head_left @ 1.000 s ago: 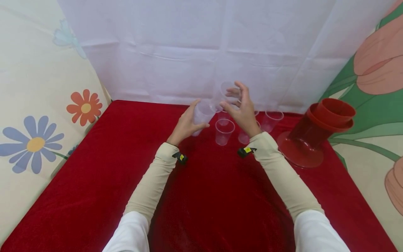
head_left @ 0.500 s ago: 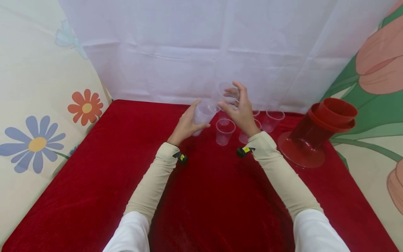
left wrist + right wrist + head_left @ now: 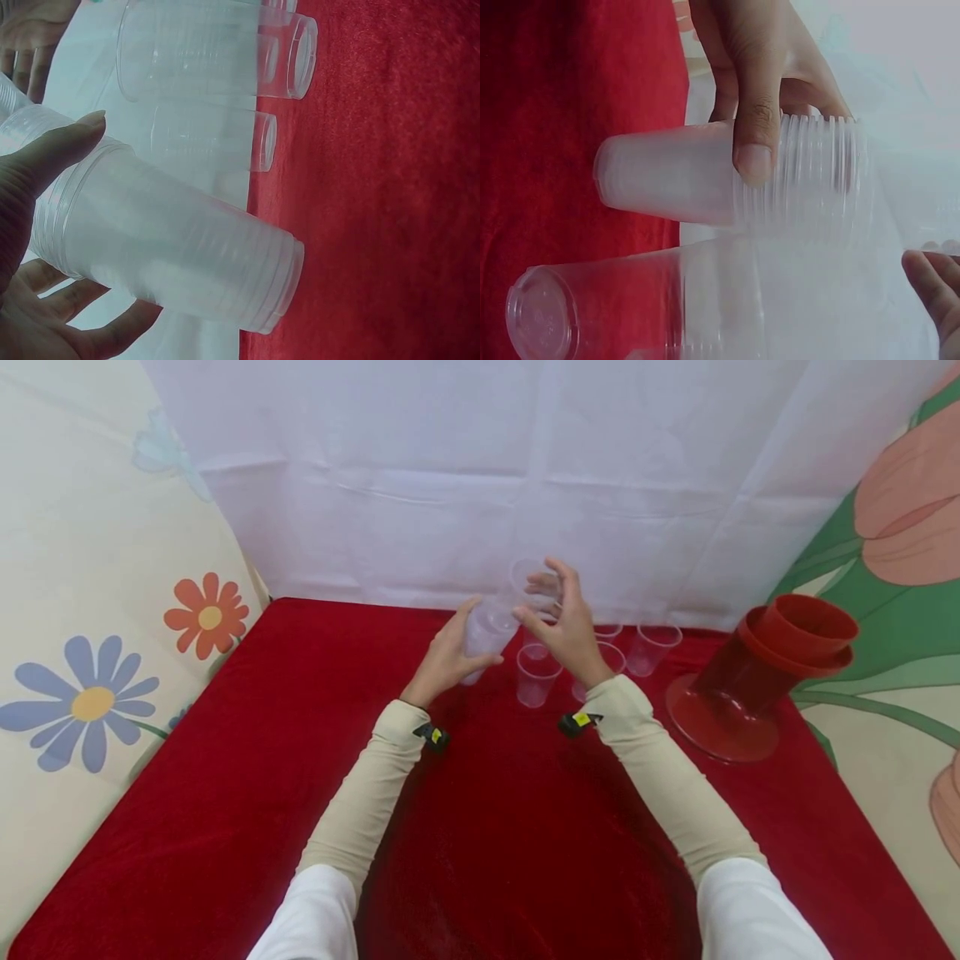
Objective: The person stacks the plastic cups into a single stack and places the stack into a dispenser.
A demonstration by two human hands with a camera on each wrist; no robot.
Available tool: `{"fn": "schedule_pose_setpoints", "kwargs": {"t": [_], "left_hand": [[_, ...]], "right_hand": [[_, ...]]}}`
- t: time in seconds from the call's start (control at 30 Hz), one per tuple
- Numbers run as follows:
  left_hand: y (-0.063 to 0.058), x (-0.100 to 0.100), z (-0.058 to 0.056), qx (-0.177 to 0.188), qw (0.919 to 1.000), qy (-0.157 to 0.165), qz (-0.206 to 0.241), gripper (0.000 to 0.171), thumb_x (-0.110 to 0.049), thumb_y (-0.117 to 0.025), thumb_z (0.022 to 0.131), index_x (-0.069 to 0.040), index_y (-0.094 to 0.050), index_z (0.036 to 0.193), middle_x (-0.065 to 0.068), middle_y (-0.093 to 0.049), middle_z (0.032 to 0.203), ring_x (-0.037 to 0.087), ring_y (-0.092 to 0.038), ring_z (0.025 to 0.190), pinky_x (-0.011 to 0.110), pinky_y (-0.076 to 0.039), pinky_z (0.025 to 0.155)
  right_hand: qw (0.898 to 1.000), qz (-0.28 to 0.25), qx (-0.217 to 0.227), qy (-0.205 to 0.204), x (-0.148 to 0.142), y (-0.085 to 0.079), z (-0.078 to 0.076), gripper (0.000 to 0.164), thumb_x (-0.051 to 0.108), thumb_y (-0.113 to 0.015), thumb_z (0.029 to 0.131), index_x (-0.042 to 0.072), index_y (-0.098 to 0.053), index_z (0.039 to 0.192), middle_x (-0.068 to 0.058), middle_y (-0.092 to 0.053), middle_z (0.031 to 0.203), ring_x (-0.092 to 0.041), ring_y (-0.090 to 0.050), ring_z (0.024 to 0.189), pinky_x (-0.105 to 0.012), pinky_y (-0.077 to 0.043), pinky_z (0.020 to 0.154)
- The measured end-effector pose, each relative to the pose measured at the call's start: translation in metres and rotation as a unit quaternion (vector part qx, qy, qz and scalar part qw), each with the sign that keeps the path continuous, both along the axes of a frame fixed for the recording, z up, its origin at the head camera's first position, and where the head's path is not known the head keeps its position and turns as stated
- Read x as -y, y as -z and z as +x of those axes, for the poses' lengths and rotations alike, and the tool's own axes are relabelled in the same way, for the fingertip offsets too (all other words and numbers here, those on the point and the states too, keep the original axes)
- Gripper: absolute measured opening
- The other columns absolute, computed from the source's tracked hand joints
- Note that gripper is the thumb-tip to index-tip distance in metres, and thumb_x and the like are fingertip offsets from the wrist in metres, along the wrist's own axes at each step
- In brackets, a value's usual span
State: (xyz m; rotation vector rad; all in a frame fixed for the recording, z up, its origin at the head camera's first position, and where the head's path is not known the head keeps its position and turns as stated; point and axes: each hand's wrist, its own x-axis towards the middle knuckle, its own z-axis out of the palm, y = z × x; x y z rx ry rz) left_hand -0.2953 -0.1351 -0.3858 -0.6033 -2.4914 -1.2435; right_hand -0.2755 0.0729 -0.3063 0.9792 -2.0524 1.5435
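Note:
My left hand (image 3: pixel 442 656) grips a tilted stack of clear plastic cups (image 3: pixel 487 635), thumb on one side and fingers on the other. The left wrist view shows the stacked cups (image 3: pixel 180 232) close up, held near their rims above the red cloth. My right hand (image 3: pixel 566 618) holds a single clear plastic cup (image 3: pixel 522 578) between thumb and fingers. That cup is tilted, its lower end right at the mouth of the stack. The right wrist view catches only fingertips of the right hand (image 3: pixel 934 289) at its edge.
Several clear cups stand upright on the red-covered table (image 3: pixel 480 843), among them a front cup (image 3: pixel 536 681) and a right-hand cup (image 3: pixel 652 652). A red cylindrical stand (image 3: pixel 738 685) with a wide round base is at the right. White cloth (image 3: pixel 420 485) hangs behind.
My right hand and its cup have shifted a little left, closer to the stack. The left hand stays nearly still, keeping its hold.

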Motion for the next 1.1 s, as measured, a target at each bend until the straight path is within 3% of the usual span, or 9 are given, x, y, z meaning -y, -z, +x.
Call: {"fn": "schedule_pose_setpoints", "kwargs": {"t": [0.2, 0.53, 0.83, 1.1], "left_hand": [[0.0, -0.001, -0.001, 0.003, 1.0, 0.0, -0.003, 0.096, -0.026, -0.086, 0.08, -0.007, -0.029, 0.155, 0.013, -0.045, 0.148, 0.028, -0.05, 0.124, 0.045, -0.043, 0.102], [0.001, -0.001, 0.001, 0.008, 1.0, 0.002, 0.0, 0.096, -0.027, -0.086, 0.08, -0.007, -0.029, 0.155, 0.012, -0.044, 0.15, 0.028, -0.051, 0.124, 0.046, -0.045, 0.101], [0.0, -0.001, 0.001, 0.006, 1.0, 0.002, -0.007, 0.096, -0.028, -0.086, 0.081, -0.006, -0.029, 0.155, 0.012, -0.043, 0.151, 0.029, -0.051, 0.125, 0.047, -0.046, 0.1], [0.0, -0.001, 0.0, 0.007, 1.0, 0.0, -0.004, 0.095, -0.027, -0.085, 0.081, -0.008, -0.029, 0.156, 0.012, -0.044, 0.15, 0.029, -0.052, 0.121, 0.047, -0.048, 0.096]], "right_hand": [[1.0, 0.006, 0.009, 0.004, 0.001, 0.002, 0.001, 0.069, -0.01, -0.07, 0.088, -0.015, -0.028, 0.143, -0.033, -0.054, 0.13, -0.045, -0.055, 0.119, -0.048, -0.052, 0.093], [0.999, 0.012, 0.03, -0.005, 0.004, 0.007, 0.001, 0.071, -0.007, -0.069, 0.089, -0.013, -0.026, 0.145, -0.034, -0.052, 0.132, -0.047, -0.053, 0.121, -0.054, -0.048, 0.096], [1.0, 0.018, 0.022, -0.004, 0.005, 0.011, -0.001, 0.071, -0.008, -0.07, 0.088, -0.015, -0.026, 0.144, -0.036, -0.052, 0.13, -0.048, -0.052, 0.121, -0.053, -0.048, 0.097], [0.999, 0.025, 0.041, -0.002, 0.008, 0.012, -0.002, 0.071, -0.009, -0.07, 0.087, -0.018, -0.027, 0.142, -0.038, -0.052, 0.129, -0.05, -0.052, 0.121, -0.054, -0.048, 0.097]]}}
